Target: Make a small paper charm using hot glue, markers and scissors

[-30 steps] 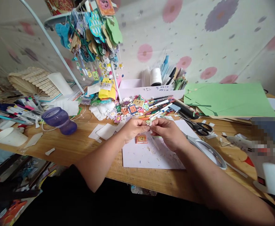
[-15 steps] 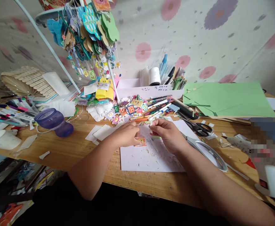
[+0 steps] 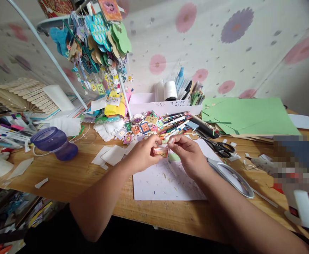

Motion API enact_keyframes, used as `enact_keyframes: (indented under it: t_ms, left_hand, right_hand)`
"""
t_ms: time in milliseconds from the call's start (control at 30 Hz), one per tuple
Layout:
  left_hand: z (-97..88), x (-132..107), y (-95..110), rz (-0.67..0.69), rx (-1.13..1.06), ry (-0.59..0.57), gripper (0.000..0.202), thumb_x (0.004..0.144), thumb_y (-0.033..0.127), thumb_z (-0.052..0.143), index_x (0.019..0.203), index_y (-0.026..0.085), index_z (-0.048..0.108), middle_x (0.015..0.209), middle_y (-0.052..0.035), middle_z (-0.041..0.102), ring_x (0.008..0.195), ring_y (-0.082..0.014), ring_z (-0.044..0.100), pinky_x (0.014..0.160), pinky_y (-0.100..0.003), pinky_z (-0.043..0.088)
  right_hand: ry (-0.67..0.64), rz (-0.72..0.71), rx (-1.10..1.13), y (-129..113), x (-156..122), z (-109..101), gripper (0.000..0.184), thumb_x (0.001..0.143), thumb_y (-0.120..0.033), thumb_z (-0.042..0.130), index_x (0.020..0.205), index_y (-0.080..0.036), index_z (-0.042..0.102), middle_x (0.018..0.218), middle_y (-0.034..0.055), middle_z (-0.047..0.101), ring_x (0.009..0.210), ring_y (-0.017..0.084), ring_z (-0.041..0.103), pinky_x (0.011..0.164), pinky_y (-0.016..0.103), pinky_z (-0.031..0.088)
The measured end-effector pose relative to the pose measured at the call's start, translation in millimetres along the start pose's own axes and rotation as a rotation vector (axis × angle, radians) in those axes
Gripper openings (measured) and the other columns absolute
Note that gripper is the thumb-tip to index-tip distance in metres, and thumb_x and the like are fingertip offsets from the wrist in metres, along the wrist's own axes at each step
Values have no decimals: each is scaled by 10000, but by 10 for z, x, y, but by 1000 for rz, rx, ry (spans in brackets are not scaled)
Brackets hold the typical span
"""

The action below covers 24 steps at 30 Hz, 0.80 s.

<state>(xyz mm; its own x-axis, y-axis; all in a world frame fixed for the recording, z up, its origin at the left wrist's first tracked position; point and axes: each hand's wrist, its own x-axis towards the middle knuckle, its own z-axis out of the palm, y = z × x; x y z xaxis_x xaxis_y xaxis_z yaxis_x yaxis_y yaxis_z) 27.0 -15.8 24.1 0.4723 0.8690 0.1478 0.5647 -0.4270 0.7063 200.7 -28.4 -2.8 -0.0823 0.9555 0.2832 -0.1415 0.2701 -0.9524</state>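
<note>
My left hand (image 3: pixel 143 154) grips a small orange-red decorated card (image 3: pixel 160 152) between thumb and fingers, lifted and tilted above a white sheet (image 3: pixel 167 187). Close beside it, the thumb and fingertips of my right hand (image 3: pixel 192 155) pinch a small white piece (image 3: pixel 171 140), too small to make out, near the card's upper right edge. A pale green scrap (image 3: pixel 173 157) lies on the sheet between the hands. Dark specks and shavings dot the sheet.
Colourful decorated cards (image 3: pixel 145 127) and pens (image 3: pixel 179 121) lie piled behind my hands. To the right are black-handled scissors (image 3: pixel 225 150), a grey oval ring (image 3: pixel 233 176) and a glue gun (image 3: pixel 299 208). Green paper (image 3: pixel 252 116) lies behind. A purple jar (image 3: pixel 55 143) stands left.
My left hand has picked the orange-red card up off the sheet and tilted it. The right hand's pinched white piece is now close to the card. The camera view has shifted slightly.
</note>
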Motion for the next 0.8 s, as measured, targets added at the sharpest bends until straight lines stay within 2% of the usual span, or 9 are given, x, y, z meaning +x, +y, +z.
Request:
enact_keyframes:
  t_ms: [100, 200, 367, 567, 800]
  left_hand:
    - [25, 1, 22, 29, -29, 21, 149, 709, 207, 581, 815, 210, 476, 685, 51, 503, 594, -90, 452, 558, -216, 348]
    - [39, 1, 39, 52, -39, 34, 96, 721, 206, 563, 726, 194, 469, 655, 46, 477, 588, -88, 430, 549, -220, 339]
    - [41, -5, 75, 107, -54, 112, 73, 739, 210, 565, 728, 183, 498, 692, 28, 503, 638, -98, 456, 594, -233, 370]
    - [26, -23, 123, 165, -72, 217, 74, 716, 152, 597, 740, 177, 532, 706, 29, 533, 663, -99, 481, 624, -233, 381]
    - [0, -54, 152, 252, -73, 271, 114, 701, 87, 599, 738, 178, 542, 726, 19, 573, 694, -107, 527, 655, -232, 407]
  right_hand:
    - [11, -50, -22, -33, -18, 25, 92, 821, -291, 630, 790, -218, 583, 793, -9, 522, 729, 143, 496, 658, 282, 412]
    - [-18, -176, -133, -65, -40, 28, 51, 844, -260, 607, 805, -227, 598, 841, 10, 538, 796, 165, 528, 704, 315, 436]
    - [-13, -422, -359, -122, -82, -17, 90, 859, -162, 578, 866, -244, 616, 896, 26, 557, 876, 182, 541, 793, 367, 428]
    - [-95, -638, -541, -202, -133, -25, 257, 812, -39, 566, 956, -246, 614, 923, 42, 611, 881, 197, 557, 783, 387, 437]
    - [-84, -781, -699, -244, -145, -9, 328, 782, -22, 549, 1008, -255, 595, 930, 66, 658, 881, 227, 571, 790, 444, 463]
